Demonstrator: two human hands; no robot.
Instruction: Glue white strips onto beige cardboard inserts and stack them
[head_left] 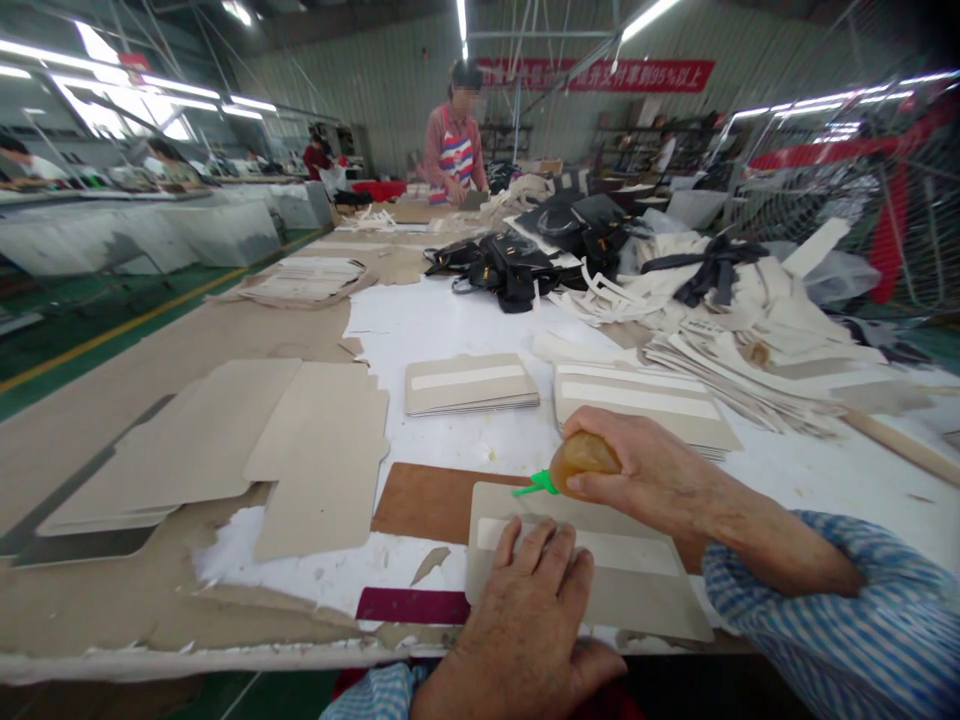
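Note:
My right hand [637, 470] is wrapped round an amber glue bottle [586, 462] with a green nozzle [537, 484]. The nozzle tip points left, at the upper edge of a beige panel [637, 600]; whether it touches cannot be made out. A pale strip [634, 552] runs across this panel. My left hand [529, 620] lies flat on the panel's left part, fingers spread, holding nothing. Under the panel, a brown sheet [435, 500] sticks out at the left and right. A dark red strip [412, 605] lies left of my left hand.
Beige panel stacks with pale strips [469, 385] [637, 395] stand beyond my hands. Plain beige panels [322, 450] spread at the left. Black straps and bags [517, 260] and off-white strips [757, 340] pile up at the back right. A person in a striped apron [457, 145] stands at the far end.

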